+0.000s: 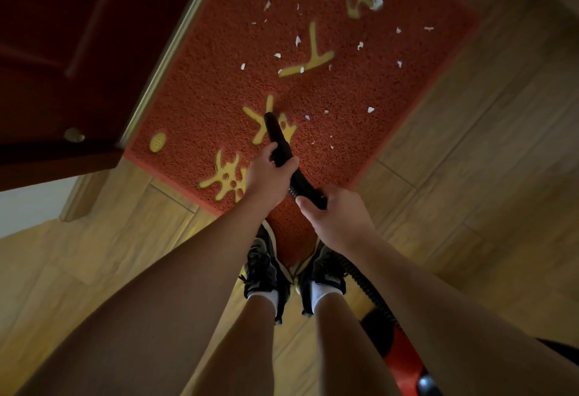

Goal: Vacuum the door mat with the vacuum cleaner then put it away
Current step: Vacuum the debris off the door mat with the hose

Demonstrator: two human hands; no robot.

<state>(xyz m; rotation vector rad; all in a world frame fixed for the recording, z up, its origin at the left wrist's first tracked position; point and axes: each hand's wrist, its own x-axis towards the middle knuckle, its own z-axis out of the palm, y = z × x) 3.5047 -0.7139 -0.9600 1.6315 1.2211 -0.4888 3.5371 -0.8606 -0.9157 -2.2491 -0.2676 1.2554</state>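
Red coil-pile door mat [344, 88] lies on the wood-look floor [470, 207], its near corner between my shoes [266, 267] and its left edge along the metal threshold strip [169, 60] of the dark red door [62, 51]. White paper scraps [297, 41] are scattered mostly over the far and right parts, so that's where the work is. The near-left bit by the yellow characters looks scrap-free, so I'd guess approx a third done, and putting the vac away not begun. I've got the black crevice nozzle [275, 132] aimed far and down, tip at a yellow character near the mat's middle; touching or just above, can't tell. It's a two-handed hold b/c a thin tube wanders. My left hand [266, 179] is wrapped round the tube farther out, fingers curled over it, to steer. My right hand [335, 217] is curled round the near end where the ribbed hose [369, 289] joins, to push & take the hose's drag. Both arms reach out nearly straight, left hand ahead of right. The hose runs back past my right shoe to the red-and-black vacuum body [398, 355] on the floor at near right, so it trails w/o crossing the mat. Next pass prob wants to go far-right, toward the biggest scrap.
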